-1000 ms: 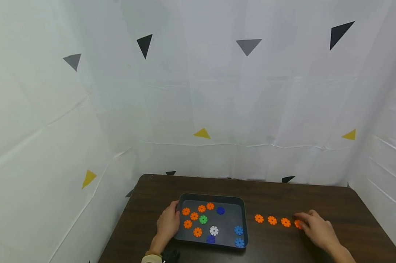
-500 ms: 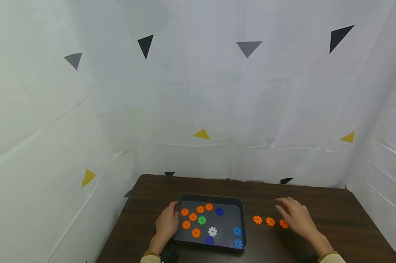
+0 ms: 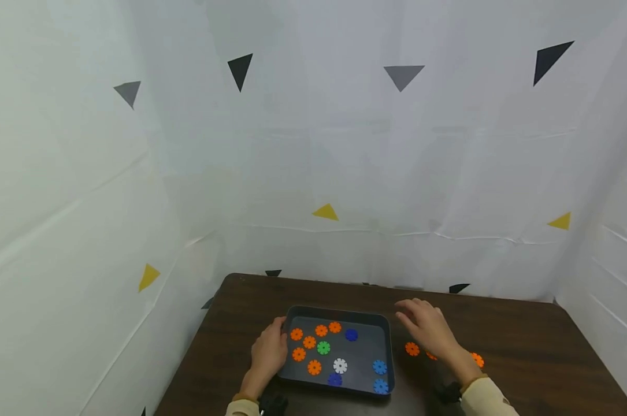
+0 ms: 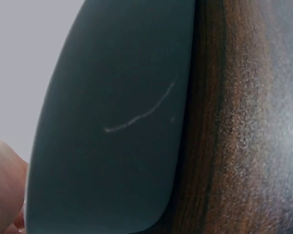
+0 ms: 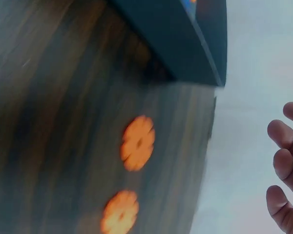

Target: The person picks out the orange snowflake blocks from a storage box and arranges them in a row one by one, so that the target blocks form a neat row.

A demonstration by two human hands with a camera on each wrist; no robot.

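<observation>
A dark grey rectangular tray [image 3: 339, 389] lies on the table, holding several flat notched plastic discs. My left hand [image 3: 269, 350] grips its left side, with fingers at the rim; the left wrist view shows the tray's outer wall [image 4: 107, 97] and part of the hand [image 4: 7, 187]. My right hand [image 3: 426, 328] is in the air just right of the tray, fingers apart and nothing in them. Below it, a row of orange discs lies on the wood: one orange disc [image 3: 412, 348] beside the tray, others partly or wholly hidden by the hand and forearm. Spread fingers [image 5: 285, 165] show in the right wrist view.
Inside the tray are several orange discs [image 3: 314, 367], a green disc [image 3: 323, 348], a white disc [image 3: 340, 366], dark blue discs [image 3: 351, 335] and lighter blue discs [image 3: 379, 367]. The brown wooden table [image 3: 526, 335] backs onto a white sheet [image 3: 344, 173] with triangles.
My right hand has left the orange disc at the right end of the row and moved left over the row toward the tray. My left hand stays at the tray's left side.
</observation>
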